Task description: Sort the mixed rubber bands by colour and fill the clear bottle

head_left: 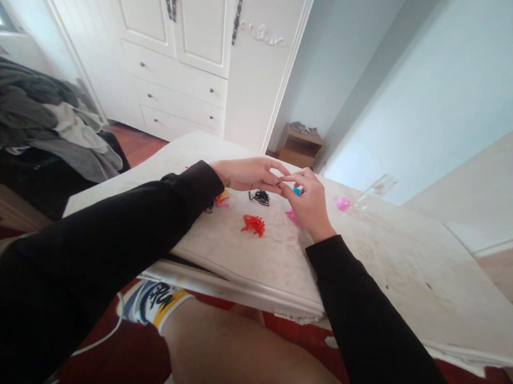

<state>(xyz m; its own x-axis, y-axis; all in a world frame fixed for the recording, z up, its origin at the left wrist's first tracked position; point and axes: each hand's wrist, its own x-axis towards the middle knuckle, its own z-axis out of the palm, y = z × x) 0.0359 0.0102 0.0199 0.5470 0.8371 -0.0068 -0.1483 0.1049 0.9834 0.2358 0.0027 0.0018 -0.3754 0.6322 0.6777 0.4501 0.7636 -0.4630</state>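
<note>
Above the white table (272,261), my left hand (251,174) and my right hand (308,200) meet at the fingertips. Both have thumb and fingers pinched close together. Whatever lies between them is too small to make out. Below the hands sit small piles that look like elastic bands: a red pile (253,225) nearest me and a black pile (261,197) behind it. A yellow and pink pile (221,199) is partly covered by my left wrist. My right hand partly hides a blue pile (297,191) and a pink pile (294,218).
A clear plastic container (378,189) lies at the table's far right side, with a pink bundle (342,203) next to it. Beyond the table stand a white wardrobe (193,100) and a small wooden cabinet (301,148). Clothes (40,108) are heaped at the left.
</note>
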